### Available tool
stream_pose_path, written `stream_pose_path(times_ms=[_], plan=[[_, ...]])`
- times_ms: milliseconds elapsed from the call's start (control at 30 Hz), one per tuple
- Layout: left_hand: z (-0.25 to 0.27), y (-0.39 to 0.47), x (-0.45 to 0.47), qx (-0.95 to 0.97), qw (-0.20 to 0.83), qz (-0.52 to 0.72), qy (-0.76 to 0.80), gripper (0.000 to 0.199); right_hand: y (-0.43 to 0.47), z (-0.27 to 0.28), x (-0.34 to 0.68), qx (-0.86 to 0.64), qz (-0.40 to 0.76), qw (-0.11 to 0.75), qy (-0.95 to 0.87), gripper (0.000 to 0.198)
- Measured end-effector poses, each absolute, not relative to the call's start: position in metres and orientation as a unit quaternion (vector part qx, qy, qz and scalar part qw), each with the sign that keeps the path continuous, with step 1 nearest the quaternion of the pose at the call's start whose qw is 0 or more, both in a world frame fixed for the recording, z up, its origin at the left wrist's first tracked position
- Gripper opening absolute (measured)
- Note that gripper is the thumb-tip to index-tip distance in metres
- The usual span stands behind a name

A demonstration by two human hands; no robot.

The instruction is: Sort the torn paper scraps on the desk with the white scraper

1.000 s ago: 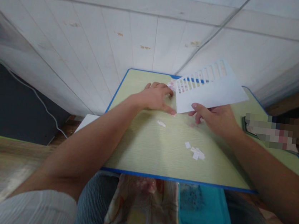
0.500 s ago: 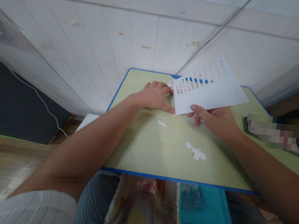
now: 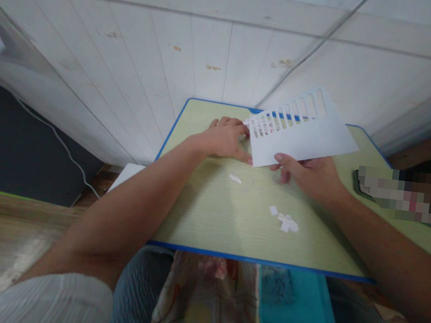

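Note:
A white sheet of paper (image 3: 304, 135), with a row of rounded slots cut along its upper edge, is tilted up over the table. Its lower edge is pinched by my right hand (image 3: 313, 175), thumb on top and fingers partly behind. At the sheet's left end, my left hand (image 3: 226, 139) rests on the table with thumb and fingers apart. Its thumb tip is by the sheet's lower left corner; whether they touch I cannot tell. Small pink-and-white pieces (image 3: 268, 127) show through the slots and are partly hidden. White paper scraps (image 3: 288, 222) and another scrap (image 3: 235, 178) lie nearer me.
The pale table (image 3: 208, 223) has a blue edge and meets a white plank wall (image 3: 152, 61). A dark-edged object (image 3: 360, 186), partly blurred out, lies at the right. Below the front edge are a patterned cloth bag (image 3: 203, 300) and a turquoise plastic container (image 3: 302, 316).
The view has shifted slightly. The sheet and both hands hold almost the same places.

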State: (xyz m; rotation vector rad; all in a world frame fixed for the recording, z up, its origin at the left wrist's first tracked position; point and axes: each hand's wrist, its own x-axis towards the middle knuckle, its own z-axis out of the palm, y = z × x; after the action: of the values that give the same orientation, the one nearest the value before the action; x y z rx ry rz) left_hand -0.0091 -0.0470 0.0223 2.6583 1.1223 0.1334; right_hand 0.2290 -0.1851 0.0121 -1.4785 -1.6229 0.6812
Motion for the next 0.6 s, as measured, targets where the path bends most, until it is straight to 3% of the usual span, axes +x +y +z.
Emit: stream_pose_path(times_ms=[200, 600], plan=[[0.02, -0.0459, -0.0078, 0.908, 0.133, 0.05, 0.393, 0.125, -0.1854, 0.011, 0.2338, -0.587, 0.247, 0.38, -0.671, 0.053], [0.0173, -0.0434, -0.0076, 0.907, 0.135, 0.054, 0.395, 0.128, -0.1861, 0.0095, 0.2392, -0.585, 0.263, 0.38, -0.666, 0.052]])
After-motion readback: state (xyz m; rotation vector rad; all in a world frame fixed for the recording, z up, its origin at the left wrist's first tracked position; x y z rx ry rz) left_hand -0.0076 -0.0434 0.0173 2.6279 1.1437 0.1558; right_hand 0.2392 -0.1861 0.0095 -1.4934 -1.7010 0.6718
